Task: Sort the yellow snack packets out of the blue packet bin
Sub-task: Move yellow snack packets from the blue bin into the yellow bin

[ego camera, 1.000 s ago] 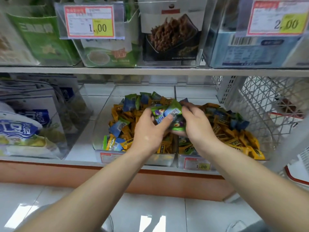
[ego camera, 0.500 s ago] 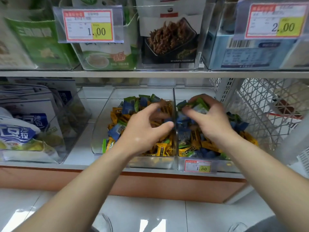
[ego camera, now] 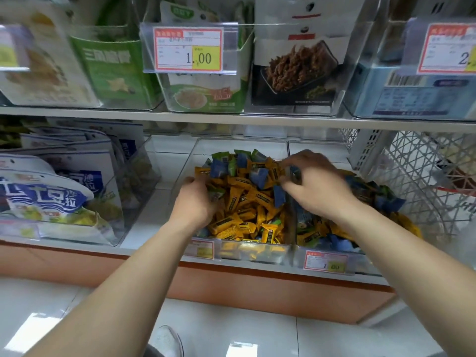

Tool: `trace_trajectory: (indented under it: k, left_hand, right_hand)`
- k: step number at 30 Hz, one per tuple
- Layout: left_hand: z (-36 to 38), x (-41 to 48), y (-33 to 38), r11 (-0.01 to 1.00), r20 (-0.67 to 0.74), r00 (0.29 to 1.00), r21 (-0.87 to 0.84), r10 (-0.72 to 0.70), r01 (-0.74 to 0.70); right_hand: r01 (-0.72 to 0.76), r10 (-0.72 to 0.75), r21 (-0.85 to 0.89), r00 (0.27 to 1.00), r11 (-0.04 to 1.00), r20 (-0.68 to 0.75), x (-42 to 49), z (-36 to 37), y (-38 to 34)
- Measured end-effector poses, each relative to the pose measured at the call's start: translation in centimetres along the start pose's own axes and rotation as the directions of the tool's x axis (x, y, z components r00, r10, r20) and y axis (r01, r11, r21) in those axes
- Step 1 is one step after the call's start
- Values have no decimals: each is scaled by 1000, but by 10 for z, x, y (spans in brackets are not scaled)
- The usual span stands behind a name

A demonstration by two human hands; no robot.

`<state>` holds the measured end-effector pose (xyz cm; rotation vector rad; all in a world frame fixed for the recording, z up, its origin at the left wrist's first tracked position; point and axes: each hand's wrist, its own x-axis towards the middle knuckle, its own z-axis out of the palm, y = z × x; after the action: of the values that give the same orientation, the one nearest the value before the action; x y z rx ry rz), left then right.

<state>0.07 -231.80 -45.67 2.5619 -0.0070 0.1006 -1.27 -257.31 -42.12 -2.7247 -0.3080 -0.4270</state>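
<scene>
Two clear bins stand side by side on the lower shelf. The left bin (ego camera: 239,150) holds mostly yellow packets (ego camera: 239,199), with a few blue packets (ego camera: 257,173) and green ones on top. The right bin (ego camera: 332,264) holds mixed blue, green and yellow packets (ego camera: 386,202). My left hand (ego camera: 195,202) lies at the left side of the left bin, its fingers curled down into the pile and hidden there. My right hand (ego camera: 316,186) hovers over the divider between the bins, blurred, its fingertips pinching a small dark blue packet.
A shelf board (ego camera: 231,119) runs close above the bins, bearing clear boxes of snack bags and price tags (ego camera: 188,50). Large blue-and-white bags (ego camera: 46,199) fill the bin at left. A white mesh basket (ego camera: 425,176) stands at right. Below lies a white tiled floor.
My left hand has dropped from above the pile into the left side of the left bin. My right hand has moved from over the right bin leftward to the divider. The view shifted right.
</scene>
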Motion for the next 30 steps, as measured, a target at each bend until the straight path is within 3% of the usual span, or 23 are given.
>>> trace_trajectory:
  k: [2,4,6,9,11,16,19,23,27,30]
  left_hand:
    - [-3,3,-1,998,19,1000,-63,-4,5]
    - [-8,6,-2,994,14,1000,-112,18,-16]
    - [-14,10,-5,985,-5,999,-167,37,-38]
    - [-20,18,-10,977,-9,998,-203,70,-70]
    - [-19,24,-10,969,-11,996,-233,88,-88]
    - [-6,41,-4,944,-104,991,-310,86,-114]
    - [3,47,1,944,-152,988,-322,19,-67]
    - [10,52,4,933,-126,992,-358,-3,-42]
    - [17,55,13,934,-71,997,-352,28,-51]
    - [20,57,12,941,-49,998,-336,30,-45]
  right_hand:
    - [48,-52,23,984,999,172,21,8,-19]
    - [82,-40,-146,961,986,273,42,19,-29]
    - [89,-4,-284,958,955,285,56,31,-31]
    - [70,29,-331,958,941,284,64,44,-27]
    - [74,22,-307,954,949,299,66,44,-21]
    - [25,-37,43,954,999,296,66,20,1]
    - [2,-34,96,944,995,329,60,3,11]
    - [132,-64,-113,882,985,466,50,6,8]
    - [188,-87,-193,896,963,436,51,16,3]
    - [243,-85,-244,850,939,520,51,15,2]
